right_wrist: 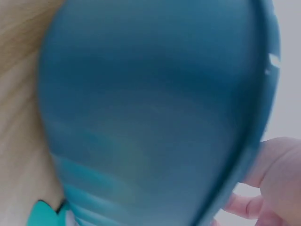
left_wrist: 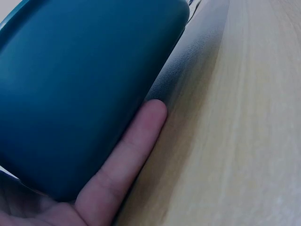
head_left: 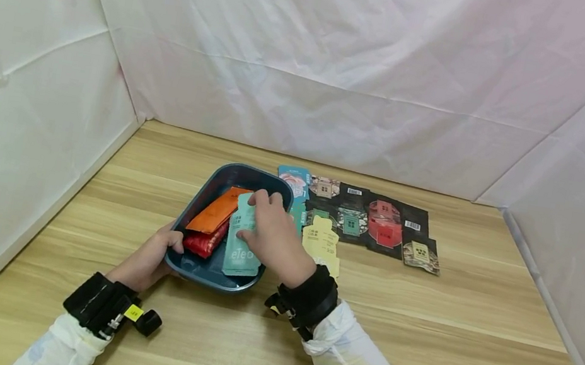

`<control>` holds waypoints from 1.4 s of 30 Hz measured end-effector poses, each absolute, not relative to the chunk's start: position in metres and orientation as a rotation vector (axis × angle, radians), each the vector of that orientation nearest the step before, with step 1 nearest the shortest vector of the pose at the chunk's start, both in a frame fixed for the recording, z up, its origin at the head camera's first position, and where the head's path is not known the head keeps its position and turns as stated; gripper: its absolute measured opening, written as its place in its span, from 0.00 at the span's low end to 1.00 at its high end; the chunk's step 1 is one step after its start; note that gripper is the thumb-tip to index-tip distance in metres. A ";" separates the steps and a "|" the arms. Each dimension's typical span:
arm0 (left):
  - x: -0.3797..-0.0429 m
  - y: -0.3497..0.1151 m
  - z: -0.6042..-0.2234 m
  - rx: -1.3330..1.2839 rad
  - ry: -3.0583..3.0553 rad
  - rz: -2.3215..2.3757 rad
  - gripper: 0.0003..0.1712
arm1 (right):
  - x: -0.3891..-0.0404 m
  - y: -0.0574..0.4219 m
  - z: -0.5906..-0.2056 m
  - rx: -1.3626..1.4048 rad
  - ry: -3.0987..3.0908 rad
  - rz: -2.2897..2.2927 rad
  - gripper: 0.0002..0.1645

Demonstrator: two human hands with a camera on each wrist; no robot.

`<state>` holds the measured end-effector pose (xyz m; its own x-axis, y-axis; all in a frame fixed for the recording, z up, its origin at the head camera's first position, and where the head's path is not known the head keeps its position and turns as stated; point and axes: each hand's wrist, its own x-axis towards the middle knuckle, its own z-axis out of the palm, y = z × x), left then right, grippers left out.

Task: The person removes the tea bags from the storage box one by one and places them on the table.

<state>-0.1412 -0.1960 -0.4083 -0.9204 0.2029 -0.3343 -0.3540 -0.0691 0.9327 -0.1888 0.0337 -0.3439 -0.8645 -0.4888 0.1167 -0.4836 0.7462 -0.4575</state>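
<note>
My left hand grips a dark blue plastic basin at its near left corner, thumb over the rim. In the left wrist view a finger lies along the basin's underside, close over the table. An orange packet and a red packet lie inside on the left. Reaching over the basin's right side, my right hand pinches a mint-green sachet between thumb and fingers. In the right wrist view the basin's outer wall hides the sachet and most of the hand.
Right of the basin, a yellow sachet lies partly under my right wrist. Behind it are a light-blue packet and several black packets with coloured labels. White cloth walls enclose the wooden table at back and sides.
</note>
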 end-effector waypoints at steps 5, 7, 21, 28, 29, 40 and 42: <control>-0.141 -0.197 -0.408 -0.154 1.843 2.047 0.45 | -0.190 0.042 -0.334 -0.899 2.821 -1.022 0.31; -0.140 -0.197 -0.408 -0.146 1.837 2.048 0.46 | -0.191 0.046 -0.331 -0.924 2.830 -1.080 0.33; -0.138 -0.197 -0.410 -0.150 1.830 2.052 0.46 | -0.209 0.132 -0.336 -0.807 2.999 -1.345 0.41; -0.133 -0.206 -0.407 -0.164 1.841 2.054 0.45 | -0.215 0.206 -0.369 -0.718 3.115 -1.348 0.36; -0.133 -0.207 -0.406 -0.172 1.843 2.051 0.45 | -0.204 0.207 -0.358 -0.649 3.162 -1.281 0.36; -0.134 -0.207 -0.406 -0.154 1.846 2.046 0.45 | -0.207 0.244 -0.394 -0.370 2.959 -1.021 0.35; -0.134 -0.206 -0.407 -0.135 1.848 2.055 0.44 | -0.207 0.244 -0.399 -0.362 2.931 -1.016 0.35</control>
<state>-0.1338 -0.2063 -0.4072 -0.9259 0.2092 -0.3145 -0.3349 -0.0696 0.9397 -0.2067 0.2437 -0.3995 -0.9730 -0.2234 0.0581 -0.2114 0.7615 -0.6127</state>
